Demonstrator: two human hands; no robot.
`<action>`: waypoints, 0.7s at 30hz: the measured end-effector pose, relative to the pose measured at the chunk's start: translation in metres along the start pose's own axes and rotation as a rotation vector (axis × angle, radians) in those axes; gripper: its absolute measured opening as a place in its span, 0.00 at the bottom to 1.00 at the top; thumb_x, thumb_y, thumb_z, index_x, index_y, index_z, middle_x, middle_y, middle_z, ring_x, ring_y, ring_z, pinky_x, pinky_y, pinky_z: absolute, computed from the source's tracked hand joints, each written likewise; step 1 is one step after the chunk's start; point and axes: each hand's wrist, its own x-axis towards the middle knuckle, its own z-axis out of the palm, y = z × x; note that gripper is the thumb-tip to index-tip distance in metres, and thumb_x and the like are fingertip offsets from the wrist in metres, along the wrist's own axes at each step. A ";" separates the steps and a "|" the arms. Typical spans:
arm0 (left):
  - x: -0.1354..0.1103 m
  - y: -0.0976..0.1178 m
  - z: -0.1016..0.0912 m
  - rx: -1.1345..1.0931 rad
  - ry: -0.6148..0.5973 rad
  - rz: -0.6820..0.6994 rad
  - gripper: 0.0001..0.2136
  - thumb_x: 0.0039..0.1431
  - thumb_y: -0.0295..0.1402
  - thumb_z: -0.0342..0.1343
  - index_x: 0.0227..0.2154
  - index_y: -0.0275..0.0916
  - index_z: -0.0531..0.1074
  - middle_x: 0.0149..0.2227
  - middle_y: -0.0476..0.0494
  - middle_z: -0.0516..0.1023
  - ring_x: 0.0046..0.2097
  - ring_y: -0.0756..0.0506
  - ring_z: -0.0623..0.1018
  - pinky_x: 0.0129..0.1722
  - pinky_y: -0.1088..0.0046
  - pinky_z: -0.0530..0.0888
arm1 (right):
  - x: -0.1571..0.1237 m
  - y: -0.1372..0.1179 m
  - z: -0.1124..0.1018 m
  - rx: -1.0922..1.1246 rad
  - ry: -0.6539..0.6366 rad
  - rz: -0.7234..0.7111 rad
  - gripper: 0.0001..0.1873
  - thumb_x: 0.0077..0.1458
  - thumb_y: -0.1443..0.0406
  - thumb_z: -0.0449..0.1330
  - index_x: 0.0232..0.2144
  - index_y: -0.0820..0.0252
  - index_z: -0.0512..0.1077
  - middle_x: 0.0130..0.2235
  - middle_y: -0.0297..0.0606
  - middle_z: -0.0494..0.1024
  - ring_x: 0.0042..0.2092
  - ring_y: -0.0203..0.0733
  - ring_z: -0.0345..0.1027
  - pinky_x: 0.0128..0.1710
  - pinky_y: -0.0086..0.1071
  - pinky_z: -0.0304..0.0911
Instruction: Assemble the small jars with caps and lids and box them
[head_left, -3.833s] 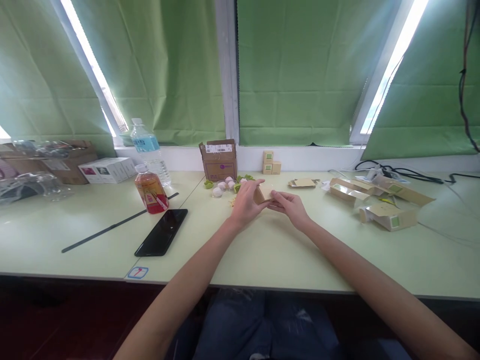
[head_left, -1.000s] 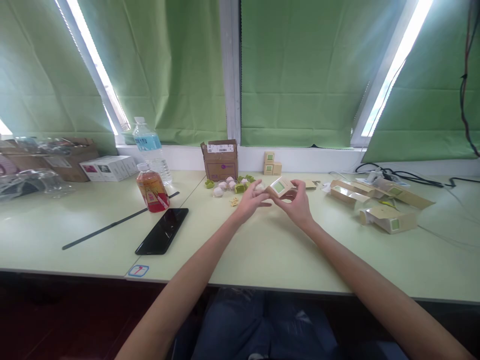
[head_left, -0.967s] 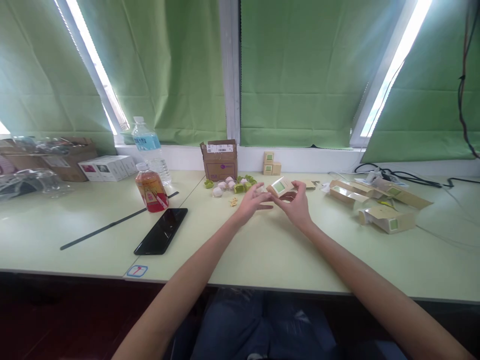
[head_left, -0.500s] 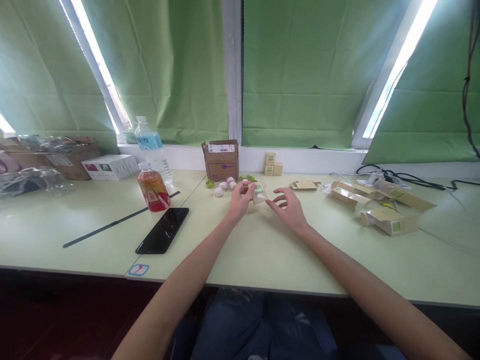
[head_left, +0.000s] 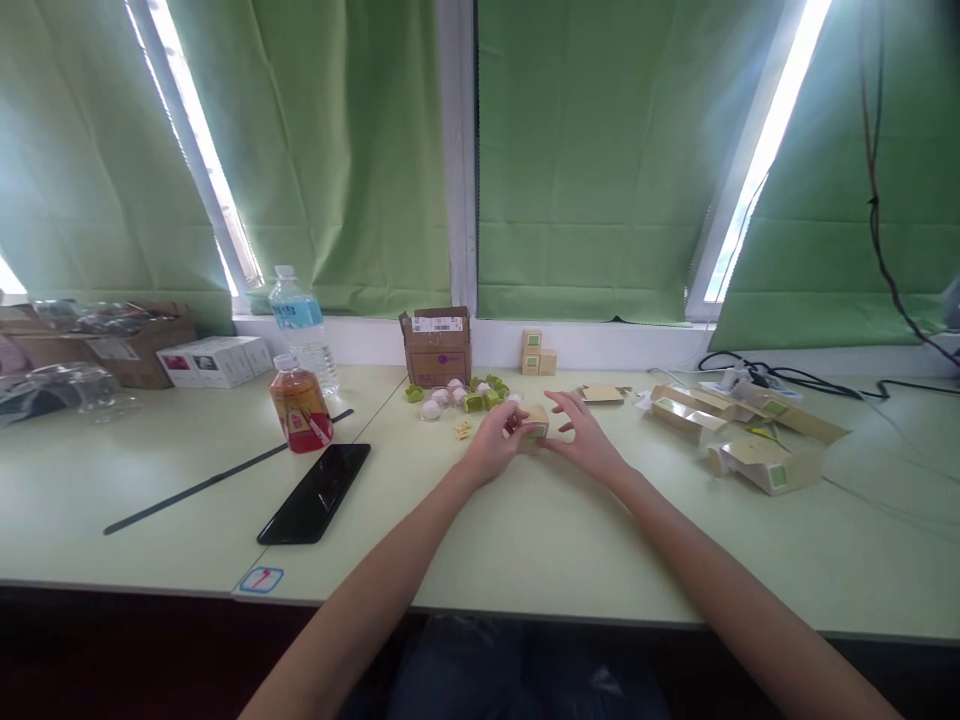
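A small tan cardboard box (head_left: 535,418) with a green square on its side sits low over the table, between my hands. My left hand (head_left: 493,440) has its thumb and fingers closed on the box's left side. On the other side, my right hand (head_left: 586,436) has its fingers spread and curved, with the thumb close to the box's lower right corner; whether it touches cannot be made out. Just left of my left hand lie small pale-yellow pieces (head_left: 462,430). Behind it are green cup-like pieces (head_left: 474,402) and round pinkish-white pieces (head_left: 430,410).
Similar small boxes (head_left: 532,350) are stacked by the wall, beside a brown carton (head_left: 438,352). Opened packaging (head_left: 772,464) and cables (head_left: 806,372) lie right. A phone (head_left: 316,496), dark strip (head_left: 196,488), red drink bottle (head_left: 301,405) and water bottle (head_left: 304,335) occupy the left.
The small box has turned, and its tan top now shows instead of a pale open-looking side. My right fingers have come off its edge and spread. The camera view has tilted up slightly.
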 end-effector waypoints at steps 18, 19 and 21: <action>-0.002 -0.005 -0.002 -0.177 -0.095 -0.124 0.14 0.63 0.45 0.58 0.38 0.39 0.66 0.43 0.43 0.74 0.35 0.49 0.74 0.35 0.71 0.73 | -0.005 0.009 0.012 0.194 -0.164 0.092 0.31 0.59 0.61 0.64 0.64 0.49 0.68 0.60 0.40 0.75 0.54 0.46 0.72 0.53 0.42 0.74; -0.002 -0.005 -0.002 -0.224 -0.100 -0.130 0.15 0.64 0.46 0.57 0.39 0.39 0.67 0.42 0.42 0.74 0.37 0.48 0.75 0.35 0.71 0.74 | -0.005 0.010 0.013 0.197 -0.158 0.093 0.30 0.59 0.62 0.63 0.64 0.49 0.68 0.59 0.40 0.75 0.54 0.46 0.73 0.53 0.42 0.73; -0.003 -0.005 -0.003 -0.342 -0.079 -0.161 0.17 0.66 0.48 0.54 0.46 0.39 0.67 0.43 0.41 0.75 0.39 0.46 0.76 0.37 0.70 0.75 | -0.005 0.010 0.015 0.198 -0.134 0.108 0.30 0.59 0.61 0.64 0.63 0.50 0.69 0.58 0.41 0.75 0.53 0.46 0.73 0.53 0.42 0.74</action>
